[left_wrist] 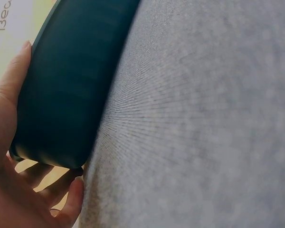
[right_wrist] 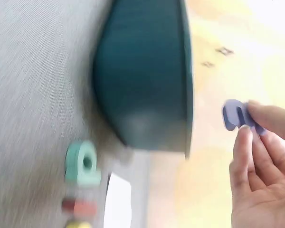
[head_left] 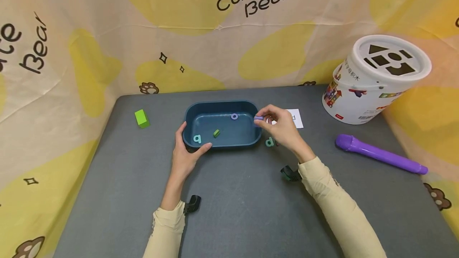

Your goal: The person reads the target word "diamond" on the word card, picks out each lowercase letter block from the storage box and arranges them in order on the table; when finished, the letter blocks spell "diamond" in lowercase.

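My left hand [head_left: 184,156] grips the near left corner of a dark blue rectangular tray [head_left: 233,143], its thumb along the near wall and its fingers at the left end. In the left wrist view, the tray [left_wrist: 69,85] shows its outer wall. My right hand [head_left: 281,126] pinches a small purple letter block [right_wrist: 235,114] between thumb and fingertips, by the tray's right rim. Which letter it is, I cannot tell. Inside the tray lie a purple ring-shaped block [head_left: 234,116], a light blue letter block [head_left: 197,139] and a small green block [head_left: 216,133].
Right of the tray lie a teal letter block [head_left: 269,142], a red piece [right_wrist: 79,207], a yellow piece and a white card [head_left: 296,118]. A green block [head_left: 142,118] lies far left. At right stand a white bucket [head_left: 365,102] and a purple stick [head_left: 383,154].
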A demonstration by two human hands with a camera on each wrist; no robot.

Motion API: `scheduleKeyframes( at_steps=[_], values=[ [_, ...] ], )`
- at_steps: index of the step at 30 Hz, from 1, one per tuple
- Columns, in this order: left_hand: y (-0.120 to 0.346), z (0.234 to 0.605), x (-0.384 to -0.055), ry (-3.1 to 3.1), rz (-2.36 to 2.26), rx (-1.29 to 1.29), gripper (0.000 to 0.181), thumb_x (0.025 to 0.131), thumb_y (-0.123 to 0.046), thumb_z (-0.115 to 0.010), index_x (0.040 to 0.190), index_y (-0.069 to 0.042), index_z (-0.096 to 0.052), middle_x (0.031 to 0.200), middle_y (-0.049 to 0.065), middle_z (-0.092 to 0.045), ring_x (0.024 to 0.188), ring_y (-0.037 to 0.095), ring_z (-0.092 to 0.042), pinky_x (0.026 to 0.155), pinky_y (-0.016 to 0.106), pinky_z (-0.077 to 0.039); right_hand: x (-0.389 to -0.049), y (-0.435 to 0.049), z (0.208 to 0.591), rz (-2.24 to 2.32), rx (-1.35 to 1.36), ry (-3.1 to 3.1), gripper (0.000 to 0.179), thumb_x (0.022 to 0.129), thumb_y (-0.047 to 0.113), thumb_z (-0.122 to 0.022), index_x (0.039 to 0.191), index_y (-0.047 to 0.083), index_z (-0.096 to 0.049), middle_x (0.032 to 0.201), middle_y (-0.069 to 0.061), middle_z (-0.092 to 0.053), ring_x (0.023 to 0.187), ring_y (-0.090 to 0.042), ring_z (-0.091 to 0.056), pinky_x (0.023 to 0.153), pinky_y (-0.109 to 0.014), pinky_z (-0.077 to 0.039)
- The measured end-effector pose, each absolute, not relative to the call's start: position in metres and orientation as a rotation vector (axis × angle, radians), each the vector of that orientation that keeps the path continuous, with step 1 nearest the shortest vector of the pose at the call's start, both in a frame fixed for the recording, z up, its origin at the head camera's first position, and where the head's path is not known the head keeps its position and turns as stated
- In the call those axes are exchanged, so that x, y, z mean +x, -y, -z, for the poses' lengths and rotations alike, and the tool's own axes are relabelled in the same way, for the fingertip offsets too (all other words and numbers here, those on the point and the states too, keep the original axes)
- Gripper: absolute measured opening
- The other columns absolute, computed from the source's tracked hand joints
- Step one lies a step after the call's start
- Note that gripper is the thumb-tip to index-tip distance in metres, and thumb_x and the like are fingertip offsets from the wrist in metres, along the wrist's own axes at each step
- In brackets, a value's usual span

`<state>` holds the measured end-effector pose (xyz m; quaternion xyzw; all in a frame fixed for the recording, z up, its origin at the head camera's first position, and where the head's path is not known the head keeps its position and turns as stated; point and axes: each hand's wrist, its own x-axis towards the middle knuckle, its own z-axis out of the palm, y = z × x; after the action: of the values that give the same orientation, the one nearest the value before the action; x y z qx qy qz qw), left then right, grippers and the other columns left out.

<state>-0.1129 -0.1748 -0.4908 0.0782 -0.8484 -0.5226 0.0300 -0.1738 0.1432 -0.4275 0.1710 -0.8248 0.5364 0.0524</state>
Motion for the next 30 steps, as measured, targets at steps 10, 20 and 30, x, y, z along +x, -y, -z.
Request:
scheduleKeyframes(
  at_steps=[10, 20, 30],
  values=[
    [0.175, 0.49, -0.113, 2.62, 1.608, 0.236, 0.111, 0.084, -0.044, -0.091, 0.168, -0.037, -0.02, 0.177, 0.004, -0.022, 0.163, 0.032, -0.023, 0.127, 0.064, -0.023, -0.16, -0.203, 0.434, -1.754, 0.407, 2.512, 0.024, 0.103, 0.002, -0.067, 0.126, -0.003, -0.073, 0.111, -0.02, -0.069, 0.081, -0.012, -0.069, 0.074, -0.019, -0.058],
    [0.174, 0.489, -0.112, 2.627, 1.607, 0.245, 0.11, 0.084, -0.044, -0.09, 0.168, -0.037, -0.019, 0.177, 0.003, -0.021, 0.163, 0.032, -0.022, 0.127, 0.064, -0.023, -0.154, -0.231, 0.45, -1.7, 0.038, 2.688, 0.026, 0.104, 0.005, -0.063, 0.125, -0.009, -0.069, 0.108, -0.025, -0.067, 0.073, -0.001, -0.067, 0.07, -0.021, -0.058],
    [0.174, 0.489, -0.112, 2.625, 1.609, 0.243, 0.11, 0.085, -0.043, -0.09, 0.168, -0.036, -0.019, 0.178, 0.004, -0.021, 0.163, 0.033, -0.023, 0.127, 0.064, -0.022, -0.147, -0.247, 0.461, -1.401, -0.024, 2.965, 0.017, 0.097, 0.002, -0.072, 0.111, -0.007, -0.069, 0.099, -0.022, -0.073, 0.074, -0.007, -0.063, 0.065, -0.022, -0.052]
  ],
)
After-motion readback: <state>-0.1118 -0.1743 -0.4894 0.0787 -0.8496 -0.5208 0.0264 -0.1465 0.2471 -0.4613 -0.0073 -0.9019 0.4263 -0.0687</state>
